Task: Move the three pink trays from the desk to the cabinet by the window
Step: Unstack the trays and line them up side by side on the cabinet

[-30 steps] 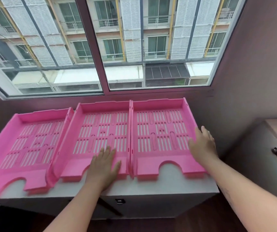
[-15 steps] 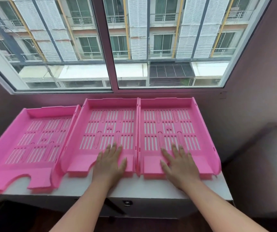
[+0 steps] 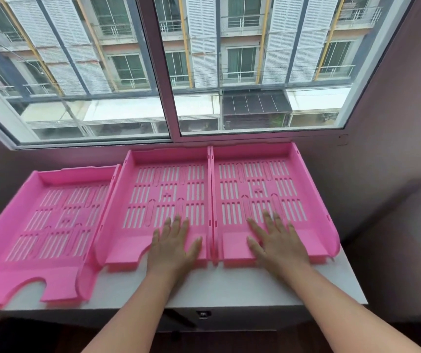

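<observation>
Three pink slotted trays lie side by side on the white cabinet top point(image 3: 204, 286) under the window. The left tray point(image 3: 51, 225) sits nearer to me and slightly askew, its right wall against the middle tray point(image 3: 163, 189). The middle tray and the right tray point(image 3: 260, 184) touch along their long walls. My left hand point(image 3: 175, 247) rests flat, fingers spread, on the front right of the middle tray. My right hand point(image 3: 274, 244) lies flat with spread fingers on the front of the right tray. Neither hand grips anything.
The window point(image 3: 168, 67) runs just behind the trays. A purple wall point(image 3: 382, 149) closes the right side. A second white cabinet point(image 3: 407, 250) with a metal latch stands lower at the right. A black lock point(image 3: 203, 314) shows on the cabinet front.
My right hand moved from the right tray's outer wall onto its front floor. The middle and right trays have slid back toward the window. My view has shifted closer.
</observation>
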The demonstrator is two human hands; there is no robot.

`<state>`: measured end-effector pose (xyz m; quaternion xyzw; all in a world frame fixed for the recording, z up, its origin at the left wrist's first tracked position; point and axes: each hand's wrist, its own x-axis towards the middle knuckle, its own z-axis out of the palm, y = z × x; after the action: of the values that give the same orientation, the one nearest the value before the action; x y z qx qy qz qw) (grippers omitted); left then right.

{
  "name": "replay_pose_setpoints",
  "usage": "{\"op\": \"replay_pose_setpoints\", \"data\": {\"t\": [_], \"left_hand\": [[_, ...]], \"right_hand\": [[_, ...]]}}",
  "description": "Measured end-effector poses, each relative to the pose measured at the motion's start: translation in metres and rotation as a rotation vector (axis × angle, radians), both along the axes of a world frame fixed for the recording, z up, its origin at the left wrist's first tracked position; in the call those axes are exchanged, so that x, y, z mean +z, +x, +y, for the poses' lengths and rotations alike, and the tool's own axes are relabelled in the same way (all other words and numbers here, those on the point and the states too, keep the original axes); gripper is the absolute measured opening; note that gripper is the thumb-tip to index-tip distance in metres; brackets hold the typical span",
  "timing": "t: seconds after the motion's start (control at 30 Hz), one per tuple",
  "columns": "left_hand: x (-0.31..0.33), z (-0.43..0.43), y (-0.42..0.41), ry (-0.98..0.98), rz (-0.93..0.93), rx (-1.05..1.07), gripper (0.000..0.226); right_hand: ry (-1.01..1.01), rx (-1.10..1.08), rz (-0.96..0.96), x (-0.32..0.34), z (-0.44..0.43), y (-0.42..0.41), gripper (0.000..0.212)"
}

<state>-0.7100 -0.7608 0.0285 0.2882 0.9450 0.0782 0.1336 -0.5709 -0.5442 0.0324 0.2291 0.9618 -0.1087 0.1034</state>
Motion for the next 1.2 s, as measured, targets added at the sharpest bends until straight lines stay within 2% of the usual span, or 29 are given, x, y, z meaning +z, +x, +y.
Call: {"op": "replay_pose_setpoints", "data": {"t": [0.1, 0.2, 0.27, 0.37, 0.43, 0.63, 0.77, 0.87, 0.97, 1.1, 1.2], "left_hand": [[0.012, 0.001, 0.01, 0.12, -0.029, -0.04, 0.104], [0.027, 0.012, 0.026, 0.227, -0.113, -0.108, 0.112], [0.035, 0.021, 0.033, 0.224, -0.14, -0.116, 0.105], [0.041, 0.029, 0.037, 0.161, -0.118, -0.104, 0.088], [0.041, 0.031, 0.039, 0.14, -0.107, -0.097, 0.083], [0.035, 0.034, 0.039, 0.11, -0.095, -0.11, 0.082], [0.036, 0.028, 0.03, 0.177, -0.061, -0.168, 0.091], [0.047, 0.006, 0.01, 0.261, 0.079, -0.138, 0.091], [0.055, -0.033, -0.021, 0.305, 0.203, -0.013, 0.079], [0.059, -0.101, -0.055, 0.248, 0.24, 0.133, 0.072], [0.049, -0.155, -0.062, 0.167, 0.195, 0.153, 0.076]], "right_hand": [[0.02, -0.023, 0.071, 0.004, 0.0, 0.006, 0.065], [0.068, -0.095, 0.066, 0.002, 0.005, 0.018, 0.071], [0.084, -0.116, 0.028, -0.002, 0.009, 0.023, 0.074], [0.088, -0.132, 0.026, -0.003, 0.011, 0.024, 0.063], [0.099, -0.132, 0.029, -0.004, 0.012, 0.025, 0.061], [0.105, -0.124, 0.001, -0.005, 0.017, 0.026, 0.059], [-0.008, -0.175, 0.028, 0.009, 0.015, 0.015, 0.06], [-0.038, -0.137, 0.191, 0.033, 0.003, -0.009, 0.059], [-0.044, -0.039, 0.324, 0.059, -0.029, -0.041, 0.056], [-0.018, 0.121, 0.353, 0.069, -0.09, -0.079, 0.059], [-0.033, 0.206, 0.287, 0.057, -0.132, -0.097, 0.065]]}}
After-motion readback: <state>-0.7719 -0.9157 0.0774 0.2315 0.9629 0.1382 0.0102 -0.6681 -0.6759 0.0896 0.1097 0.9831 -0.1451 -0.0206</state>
